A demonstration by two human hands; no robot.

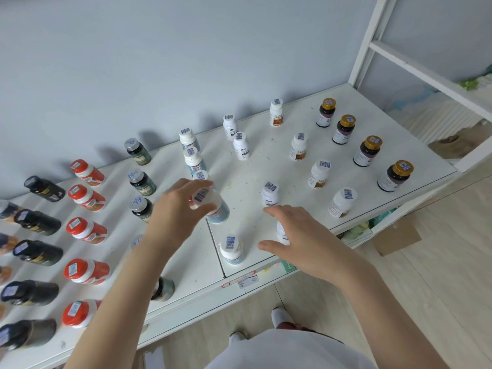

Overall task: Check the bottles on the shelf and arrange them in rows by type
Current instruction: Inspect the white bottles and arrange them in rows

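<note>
Many bottles stand in rows on the white shelf [191,262]. My left hand [178,209] grips the white cap of a blue-labelled bottle [217,209] in the middle row. My right hand [300,235] hovers with spread fingers over a small white bottle [282,233], mostly hiding it; I cannot tell whether it touches. Another white-capped bottle [231,249] stands at the front edge between my hands, and one more [269,194] sits just beyond my right fingertips.
Red-capped bottles [86,231] and dark bottles [37,222] fill the left. Dark green-labelled bottles [141,182] run beside my left arm. Gold-capped bottles [368,150] line the right side, white brown-labelled ones [319,173] beside them. A white shelf frame [372,43] rises at the right.
</note>
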